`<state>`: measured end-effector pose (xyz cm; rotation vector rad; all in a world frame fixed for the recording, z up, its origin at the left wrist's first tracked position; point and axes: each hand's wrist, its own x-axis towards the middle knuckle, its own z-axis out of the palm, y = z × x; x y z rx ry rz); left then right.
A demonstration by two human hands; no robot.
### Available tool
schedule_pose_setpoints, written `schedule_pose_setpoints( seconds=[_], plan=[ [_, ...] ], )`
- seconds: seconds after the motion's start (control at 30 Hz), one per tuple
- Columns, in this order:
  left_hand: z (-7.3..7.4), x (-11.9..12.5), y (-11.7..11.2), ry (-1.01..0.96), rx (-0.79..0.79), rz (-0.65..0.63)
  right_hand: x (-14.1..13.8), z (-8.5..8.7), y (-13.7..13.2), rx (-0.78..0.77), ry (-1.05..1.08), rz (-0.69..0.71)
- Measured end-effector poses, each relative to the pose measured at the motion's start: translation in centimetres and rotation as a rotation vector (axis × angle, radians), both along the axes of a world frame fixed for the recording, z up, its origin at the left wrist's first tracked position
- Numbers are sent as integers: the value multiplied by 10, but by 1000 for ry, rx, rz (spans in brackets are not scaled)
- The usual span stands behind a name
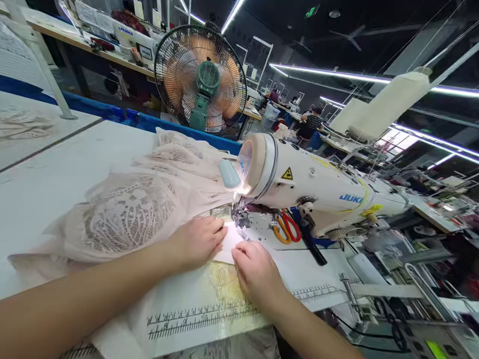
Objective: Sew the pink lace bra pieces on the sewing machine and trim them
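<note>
A white JUKI sewing machine (318,187) stands on the table, its lamp lit over the needle area (238,214). My left hand (196,240) lies on pale fabric just left of the needle, fingers curled and pressed down on the cloth. My right hand (255,271) rests in front of the needle, fingers bent and together, holding down a small white fabric piece (227,244). A heap of beige lace fabric (127,214) spreads to the left of my left hand. A printed ruler strip (202,316) runs along the table's front edge.
Orange-and-red handled scissors (286,228) lie on the machine bed behind the needle. A standing fan (200,80) is at the table's far side. Large thread cones (385,102) hang upper right. Other workstations and people sit far back. Cables and metal parts crowd the right.
</note>
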<state>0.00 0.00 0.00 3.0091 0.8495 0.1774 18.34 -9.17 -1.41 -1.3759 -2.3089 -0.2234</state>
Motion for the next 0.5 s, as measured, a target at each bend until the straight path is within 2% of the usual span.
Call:
schedule_pose_setpoints(
  seconds=[0.13, 0.23, 0.4, 0.5],
  plan=[
    [4, 7, 6, -7, 4, 2, 9, -4, -20, -18, 80, 95],
    [0, 13, 11, -5, 57, 20, 12, -5, -27, -31, 115, 102],
    [-9, 22, 22, -6, 139, 57, 12, -4, -26, -48, 118, 68],
    [-6, 24, 26, 19, 126, 72, 11, -4, -24, -69, 110, 70]
  ],
)
